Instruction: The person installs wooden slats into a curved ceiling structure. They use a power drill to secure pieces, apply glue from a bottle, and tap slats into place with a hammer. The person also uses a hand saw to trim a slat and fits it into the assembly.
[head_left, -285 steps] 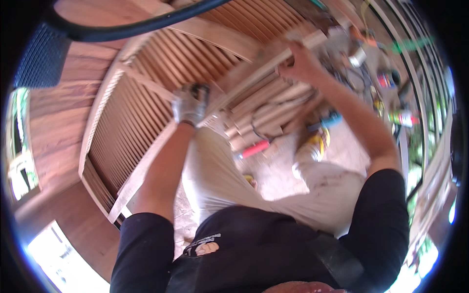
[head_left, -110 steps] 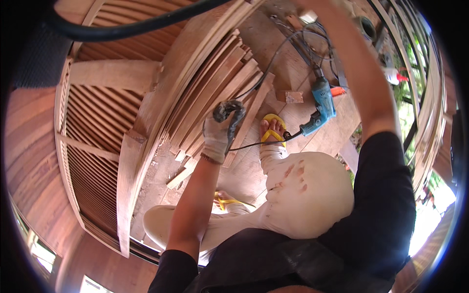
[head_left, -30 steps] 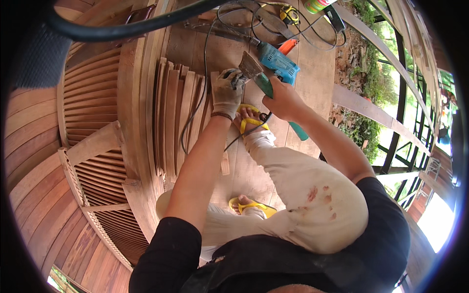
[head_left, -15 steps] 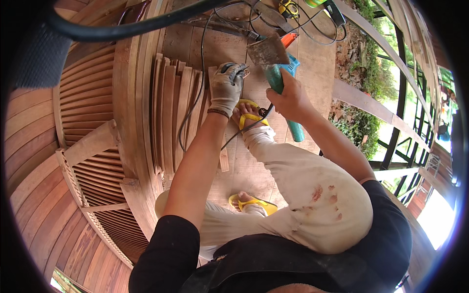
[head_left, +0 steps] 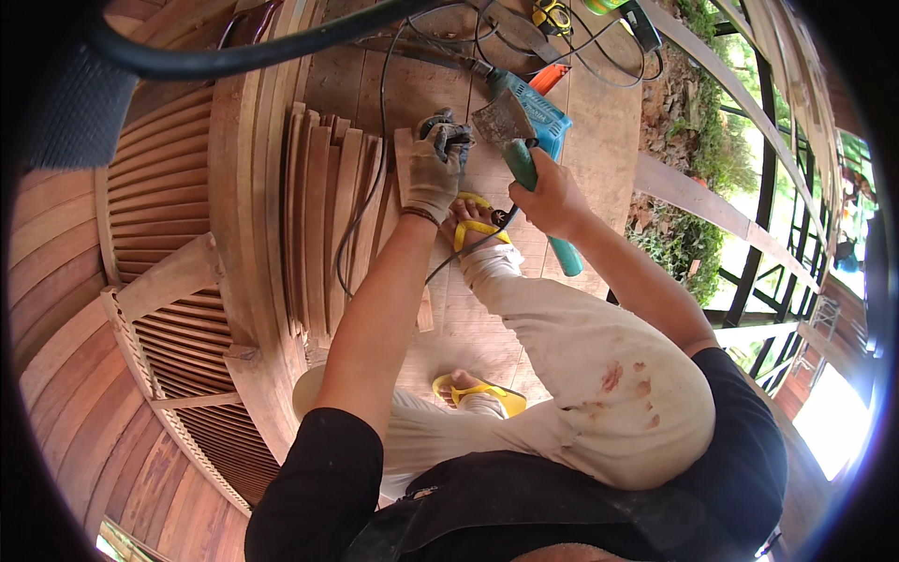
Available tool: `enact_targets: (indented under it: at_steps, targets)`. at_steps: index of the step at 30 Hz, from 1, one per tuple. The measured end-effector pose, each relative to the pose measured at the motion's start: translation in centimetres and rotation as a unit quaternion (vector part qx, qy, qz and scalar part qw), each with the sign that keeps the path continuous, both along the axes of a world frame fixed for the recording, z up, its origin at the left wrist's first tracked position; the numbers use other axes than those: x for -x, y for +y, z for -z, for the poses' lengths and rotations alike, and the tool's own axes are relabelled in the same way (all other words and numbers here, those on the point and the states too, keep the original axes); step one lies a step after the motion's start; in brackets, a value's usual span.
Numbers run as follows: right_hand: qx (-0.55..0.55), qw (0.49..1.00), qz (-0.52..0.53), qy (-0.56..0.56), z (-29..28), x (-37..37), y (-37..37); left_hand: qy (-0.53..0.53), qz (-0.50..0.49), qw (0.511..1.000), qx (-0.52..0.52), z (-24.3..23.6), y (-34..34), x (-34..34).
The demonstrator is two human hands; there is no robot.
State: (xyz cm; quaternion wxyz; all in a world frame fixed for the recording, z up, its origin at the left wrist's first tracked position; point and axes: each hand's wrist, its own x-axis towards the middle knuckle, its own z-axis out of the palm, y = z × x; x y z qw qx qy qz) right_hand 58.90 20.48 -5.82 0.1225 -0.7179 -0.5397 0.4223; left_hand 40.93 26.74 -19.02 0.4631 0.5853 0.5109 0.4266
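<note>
1. Thin brown wooden slats (head_left: 318, 220), side by side.
2. Pale-gloved left hand (head_left: 437, 164) near their right edge, fingers curled; whether around anything, I cannot tell.
3. Green-handled, grey-bladed tool (head_left: 522, 167), overlapping a teal power drill (head_left: 554, 124), gripped by bare right hand (head_left: 554, 199).

The metal-bladed hand tool (head_left: 503, 118) has a green handle (head_left: 522, 167). The beige cloth glove (head_left: 431, 184) on the left is dark grey at the fingers (head_left: 456, 135). The pistol-shaped power drill (head_left: 551, 122) is blue; near, the cream cloth trousers (head_left: 590, 347) carry reddish-brown stains (head_left: 611, 377).
</note>
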Motion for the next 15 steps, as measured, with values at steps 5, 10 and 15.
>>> enact_targets:
  at_steps: [5,10,15]
  targets:
    - [-0.039,0.998,-0.052,-0.024,0.2,0.9,0.1,0.078,-0.011,0.996,-0.053,0.2,-0.1,-0.2]
    - [-0.013,0.996,-0.081,-0.025,-1.5,1.2,1.7,0.097,-0.036,0.992,-0.071,1.2,-0.1,-0.1]
    - [-0.08,0.993,-0.072,-0.039,-1.1,1.0,0.7,0.099,-0.013,0.989,-0.109,1.2,0.3,-0.1]
